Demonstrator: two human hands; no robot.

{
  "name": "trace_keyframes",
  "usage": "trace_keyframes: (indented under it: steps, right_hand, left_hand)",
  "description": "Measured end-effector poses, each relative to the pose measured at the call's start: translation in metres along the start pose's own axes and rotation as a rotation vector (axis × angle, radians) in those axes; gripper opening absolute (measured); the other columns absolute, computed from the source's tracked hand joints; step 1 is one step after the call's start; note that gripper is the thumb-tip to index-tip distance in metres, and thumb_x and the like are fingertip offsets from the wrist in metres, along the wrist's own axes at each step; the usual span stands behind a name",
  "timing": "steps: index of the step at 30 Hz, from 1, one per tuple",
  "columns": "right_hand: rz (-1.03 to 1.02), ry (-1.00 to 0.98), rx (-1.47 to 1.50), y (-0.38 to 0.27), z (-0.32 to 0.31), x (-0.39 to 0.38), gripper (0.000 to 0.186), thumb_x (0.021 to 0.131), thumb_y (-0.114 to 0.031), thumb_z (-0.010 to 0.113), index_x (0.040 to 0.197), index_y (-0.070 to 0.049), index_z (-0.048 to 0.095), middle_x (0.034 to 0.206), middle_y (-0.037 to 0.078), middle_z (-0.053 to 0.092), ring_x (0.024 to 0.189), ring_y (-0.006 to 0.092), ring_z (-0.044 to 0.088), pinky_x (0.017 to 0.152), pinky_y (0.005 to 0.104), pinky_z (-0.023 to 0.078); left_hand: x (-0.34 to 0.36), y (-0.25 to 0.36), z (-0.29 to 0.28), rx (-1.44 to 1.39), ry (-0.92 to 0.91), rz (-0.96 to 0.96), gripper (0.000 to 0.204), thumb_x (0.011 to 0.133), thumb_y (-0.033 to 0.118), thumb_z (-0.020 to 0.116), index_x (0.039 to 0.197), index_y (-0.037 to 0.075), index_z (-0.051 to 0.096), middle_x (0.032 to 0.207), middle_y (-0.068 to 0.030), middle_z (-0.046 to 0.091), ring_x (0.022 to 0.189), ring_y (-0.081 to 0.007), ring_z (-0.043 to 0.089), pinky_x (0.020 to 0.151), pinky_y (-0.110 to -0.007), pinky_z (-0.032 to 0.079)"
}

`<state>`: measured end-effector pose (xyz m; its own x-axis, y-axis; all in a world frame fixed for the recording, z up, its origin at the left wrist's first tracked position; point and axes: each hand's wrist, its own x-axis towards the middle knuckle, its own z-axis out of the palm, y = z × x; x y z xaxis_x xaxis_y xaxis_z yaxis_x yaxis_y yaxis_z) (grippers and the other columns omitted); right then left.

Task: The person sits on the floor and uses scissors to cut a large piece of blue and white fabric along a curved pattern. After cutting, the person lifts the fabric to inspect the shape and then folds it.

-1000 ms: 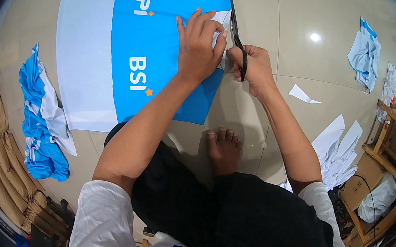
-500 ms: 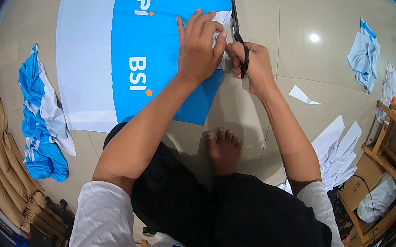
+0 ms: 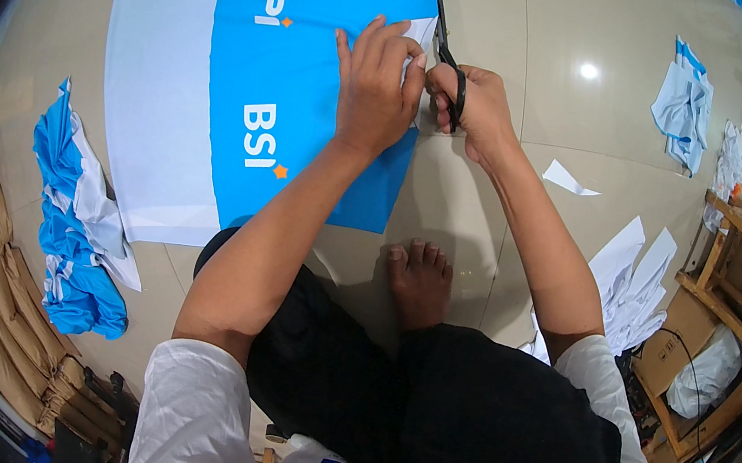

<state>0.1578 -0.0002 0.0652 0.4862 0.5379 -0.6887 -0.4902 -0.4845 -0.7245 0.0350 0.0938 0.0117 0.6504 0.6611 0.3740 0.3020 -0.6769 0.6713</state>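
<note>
A large piece of blue and white printed fabric point(image 3: 318, 65) lies spread over the floor before me. My left hand point(image 3: 378, 92) rests on its blue part, near the right edge. The thumb and index finger pinch a turned-up white bit of that edge, while the other fingers spread over the cloth. Black scissors point(image 3: 443, 42) are gripped in my right hand point(image 3: 477, 105), fingers in the handle loops. Their blades point away from me along the fabric's right edge. How far the blades are apart is hard to make out.
Crumpled blue and white cloth point(image 3: 77, 221) lies at left, beside brown wrapped bundles point(image 3: 14, 306). To the right are a small white scrap point(image 3: 570, 178), white cut pieces point(image 3: 631, 284), another folded cloth point(image 3: 683, 104) and a wooden frame point(image 3: 727, 306). My bare foot point(image 3: 418, 285) is close to the fabric.
My right hand and the scissors have shifted slightly away from me along the fabric's edge. The left hand stays nearly in place, still pinching the edge.
</note>
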Motion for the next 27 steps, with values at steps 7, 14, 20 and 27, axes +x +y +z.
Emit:
trace_keyframes:
  steps: [7, 14, 20, 27]
  right_hand:
    - [-0.001, 0.002, -0.012, 0.0002, -0.0024, 0.0011, 0.032, 0.086, -0.025, 0.080, 0.075, -0.001, 0.063, 0.066, 0.005, 0.060, 0.053, 0.0138, 0.055, 0.045, 0.0297, 0.042]
    - [-0.010, 0.001, -0.016, -0.0020, -0.0021, -0.0019, 0.031, 0.085, -0.026, 0.080, 0.075, -0.001, 0.064, 0.066, 0.005, 0.059, 0.053, 0.0138, 0.056, 0.047, 0.0291, 0.042]
    - [0.015, 0.017, -0.014, -0.0020, -0.0027, -0.0021, 0.030, 0.084, -0.025, 0.080, 0.075, -0.001, 0.065, 0.066, 0.004, 0.059, 0.052, 0.0136, 0.055, 0.045, 0.0296, 0.041]
    - [-0.006, -0.008, 0.004, -0.0078, 0.0010, 0.0027, 0.028, 0.084, -0.023, 0.079, 0.074, -0.002, 0.063, 0.064, 0.004, 0.059, 0.051, 0.0124, 0.054, 0.044, 0.0282, 0.041]
  left_hand:
    - [0.0007, 0.0017, 0.0000, 0.011, -0.002, -0.007, 0.009, 0.105, 0.016, 0.065, 0.112, 0.009, 0.064, 0.139, -0.0129, 0.067, 0.145, -0.0406, 0.054, 0.124, -0.077, 0.023]
    - [0.0001, 0.0005, -0.0002, -0.018, 0.002, -0.005, 0.010, 0.106, 0.015, 0.064, 0.114, 0.009, 0.063, 0.141, -0.0139, 0.067, 0.146, -0.0418, 0.053, 0.124, -0.078, 0.020]
    - [0.0002, 0.0008, 0.0012, -0.025, 0.009, -0.009, 0.010, 0.106, 0.015, 0.064, 0.114, 0.010, 0.063, 0.142, -0.0139, 0.067, 0.146, -0.0416, 0.053, 0.124, -0.078, 0.020]
    - [0.0003, -0.0007, 0.0000, -0.039, 0.012, -0.002, 0.009, 0.105, 0.014, 0.064, 0.113, 0.009, 0.063, 0.141, -0.0141, 0.068, 0.145, -0.0423, 0.055, 0.124, -0.078, 0.020]
